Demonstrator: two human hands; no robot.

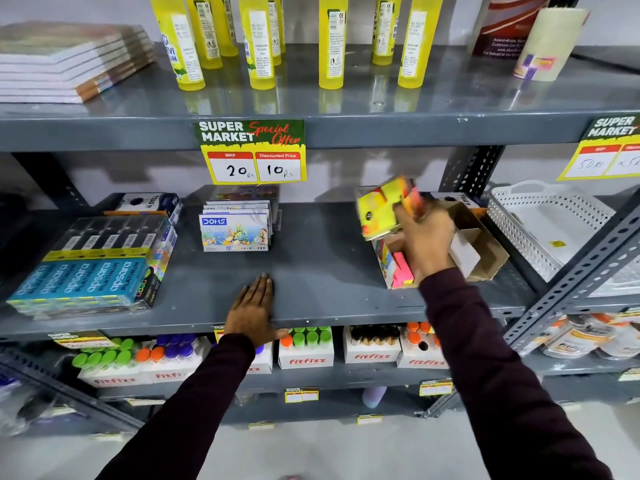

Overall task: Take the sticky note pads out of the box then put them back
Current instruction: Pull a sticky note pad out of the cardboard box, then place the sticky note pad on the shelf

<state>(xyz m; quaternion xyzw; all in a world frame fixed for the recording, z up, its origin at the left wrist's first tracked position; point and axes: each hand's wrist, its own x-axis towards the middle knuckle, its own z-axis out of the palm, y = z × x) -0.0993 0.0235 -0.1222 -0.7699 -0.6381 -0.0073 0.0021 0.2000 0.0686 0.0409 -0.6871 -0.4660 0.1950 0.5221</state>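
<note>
A small cardboard box [485,251] with open flaps lies on the middle shelf at the right. Pink and yellow sticky note pads [403,271] show inside its near end. My right hand [427,237] is just above the box, gripping a bundle of yellow and orange sticky note pads [381,209] that is blurred and lifted up to the left. My left hand [254,311] lies flat, palm down, on the front edge of the middle shelf [311,271], holding nothing.
DOMS oil pastel boxes [235,230] stand mid-shelf, and Apsara pencil packs [90,271] lie at the left. A white perforated basket [543,226] sits right of the box. Yellow bottles [261,39] line the top shelf; Fitfizz boxes [306,348] fill the shelf below.
</note>
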